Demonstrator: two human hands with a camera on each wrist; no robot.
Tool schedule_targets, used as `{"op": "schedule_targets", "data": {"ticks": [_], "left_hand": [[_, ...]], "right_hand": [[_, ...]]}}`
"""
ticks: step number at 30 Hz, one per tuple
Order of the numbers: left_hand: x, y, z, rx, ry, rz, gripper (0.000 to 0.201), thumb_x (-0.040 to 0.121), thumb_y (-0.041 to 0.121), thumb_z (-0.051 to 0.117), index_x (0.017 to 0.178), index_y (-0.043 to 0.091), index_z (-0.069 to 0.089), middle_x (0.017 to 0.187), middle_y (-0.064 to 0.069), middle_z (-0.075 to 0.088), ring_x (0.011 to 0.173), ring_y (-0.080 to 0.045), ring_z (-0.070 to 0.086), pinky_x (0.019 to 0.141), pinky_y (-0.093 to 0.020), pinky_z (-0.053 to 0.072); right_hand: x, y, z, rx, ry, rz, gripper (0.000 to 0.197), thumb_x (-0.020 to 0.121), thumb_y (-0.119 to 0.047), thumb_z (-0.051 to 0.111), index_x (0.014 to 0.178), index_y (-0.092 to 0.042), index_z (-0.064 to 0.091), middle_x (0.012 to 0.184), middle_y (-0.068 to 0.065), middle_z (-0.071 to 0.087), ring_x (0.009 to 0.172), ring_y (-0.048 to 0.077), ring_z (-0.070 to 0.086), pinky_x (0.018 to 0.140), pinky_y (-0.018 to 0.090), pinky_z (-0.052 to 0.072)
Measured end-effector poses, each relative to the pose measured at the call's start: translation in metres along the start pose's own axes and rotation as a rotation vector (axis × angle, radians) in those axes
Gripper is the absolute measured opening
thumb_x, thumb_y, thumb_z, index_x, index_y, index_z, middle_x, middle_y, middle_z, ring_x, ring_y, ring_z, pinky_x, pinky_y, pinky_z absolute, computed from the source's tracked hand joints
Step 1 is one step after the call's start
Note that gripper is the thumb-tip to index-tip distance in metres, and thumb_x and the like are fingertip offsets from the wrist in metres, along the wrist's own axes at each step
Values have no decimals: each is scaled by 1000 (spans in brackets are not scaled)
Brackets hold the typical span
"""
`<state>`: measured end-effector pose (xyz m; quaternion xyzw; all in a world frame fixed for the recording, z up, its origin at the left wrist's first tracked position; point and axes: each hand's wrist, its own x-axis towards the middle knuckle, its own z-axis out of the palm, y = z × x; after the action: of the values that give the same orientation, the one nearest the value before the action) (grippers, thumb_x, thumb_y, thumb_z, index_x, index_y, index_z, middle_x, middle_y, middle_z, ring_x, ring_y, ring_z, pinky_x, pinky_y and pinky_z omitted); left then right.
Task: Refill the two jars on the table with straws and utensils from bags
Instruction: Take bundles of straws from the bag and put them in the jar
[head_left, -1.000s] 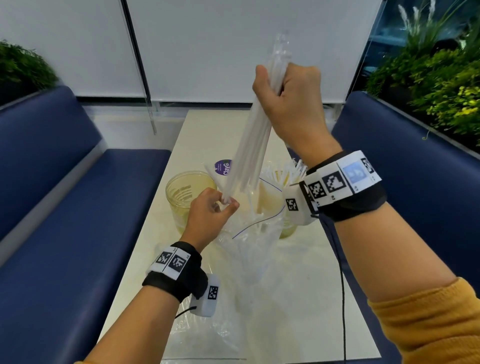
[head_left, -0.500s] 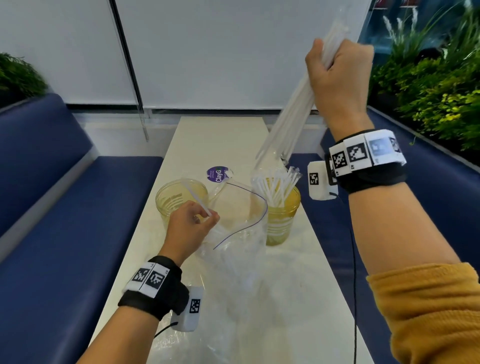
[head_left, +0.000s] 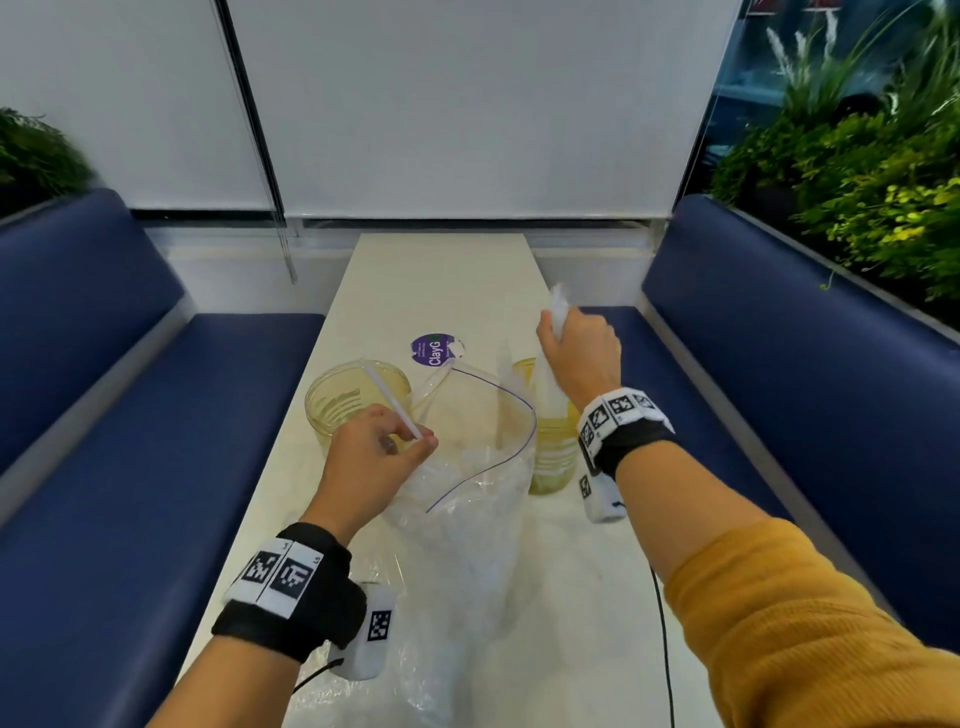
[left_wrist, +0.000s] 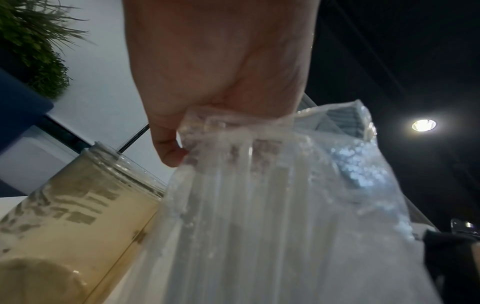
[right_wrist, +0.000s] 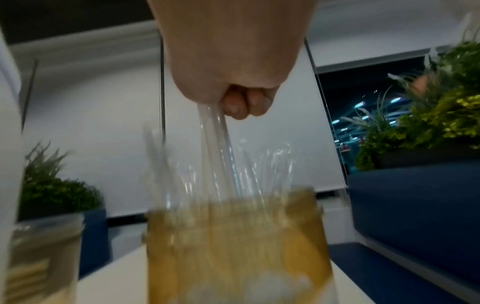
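The bundle of clear straws (head_left: 551, 364) stands in the amber jar (head_left: 555, 457) near the right edge of the tabletop (head_left: 431, 270), about midway along it. The right hand (head_left: 579, 358) is fisted around the bundle above the jar's mouth, and the straw tops poke out above the fist. In the right wrist view the straws fan down from the curled fingers (right_wrist: 244, 102) into the jar, blurred.

The left hand (head_left: 376, 462) pinches the rim of the clear zip bag (head_left: 467, 499) together with a single wrapped straw (head_left: 389, 400), which slants up and away over the second jar (head_left: 353, 400). That pale yellow jar stands near the left edge, just beside the bag. The bag stands open between the two jars, its blue-lined mouth facing up, and the rest of its plastic lies crumpled toward the near edge.

A purple round sticker (head_left: 430, 349) lies flat beyond the bag's far corner. Blue bench seats (head_left: 156, 415) flank the tabletop on both sides.
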<state>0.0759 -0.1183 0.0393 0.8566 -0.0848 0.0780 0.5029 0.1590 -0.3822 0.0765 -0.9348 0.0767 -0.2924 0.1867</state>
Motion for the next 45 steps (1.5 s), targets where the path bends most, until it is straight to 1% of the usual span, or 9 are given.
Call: {"op": "schedule_targets", "data": {"ticks": [5,10,14,16,18,22,28,37,45], "left_hand": [[1,3,0,-7,-8,-4,13,83,28,81,87,16,79,93,0,66,82,-30,61,78,-51,59],[1,13,3,-9,-19,9,14,83,27,80,87,13,78,91,2,64,81,-24,58,75,-34,53],[3,16,5,18,-31,32,8,83,26,81,86,19,80,92,2,67,79,-17,57,71,-25,46],[5,16,6,38,-41,37,7,83,28,80,86,21,80,92,2,67,80,-17,57,72,-28,48],[6,16,6,47,-49,35,9,83,29,80,88,22,80,93,1,67,83,-19,59,75,-31,50],[8,16,9,88,-66,36,14,84,32,79,91,21,81,93,3,66,80,-15,58,73,-30,49],[6,23,7,-7,-69,54,14,82,26,82,87,24,69,80,7,66,63,-2,52,63,-21,43],[2,14,-11,-19,-163,37,33,86,6,68,116,18,71,114,1,61,93,-17,60,76,-12,46],[-2,6,-7,-99,-102,97,13,82,18,82,87,17,70,98,-1,65,81,-11,61,68,-11,47]], "right_hand": [[-17,15,14,-99,-180,104,50,96,-54,50,74,-10,59,81,5,60,85,30,66,65,33,41],[-1,10,8,58,5,-108,54,88,-33,69,138,-25,50,127,0,52,118,19,47,74,32,47],[-3,7,12,-179,-137,-383,27,104,-17,47,123,-12,66,126,6,61,123,24,53,92,32,45],[-12,11,16,-469,-355,-437,35,107,-29,37,123,-14,65,134,11,56,135,32,43,108,41,34],[-13,8,13,-510,-310,-330,48,105,-44,30,130,-19,63,145,13,49,142,38,33,117,54,20],[-14,-46,-30,23,72,-365,55,99,-55,30,105,-21,73,102,0,66,99,23,56,89,41,43],[-43,-105,-43,118,-500,-702,34,89,-56,63,92,-23,73,80,-10,63,74,10,55,69,36,51],[-52,-92,-52,470,-601,-306,17,85,-20,80,82,-4,76,69,4,72,58,16,71,61,28,60],[-72,-107,-44,521,-701,-204,35,69,-27,92,90,-12,69,75,4,75,65,21,73,58,36,62]]}}
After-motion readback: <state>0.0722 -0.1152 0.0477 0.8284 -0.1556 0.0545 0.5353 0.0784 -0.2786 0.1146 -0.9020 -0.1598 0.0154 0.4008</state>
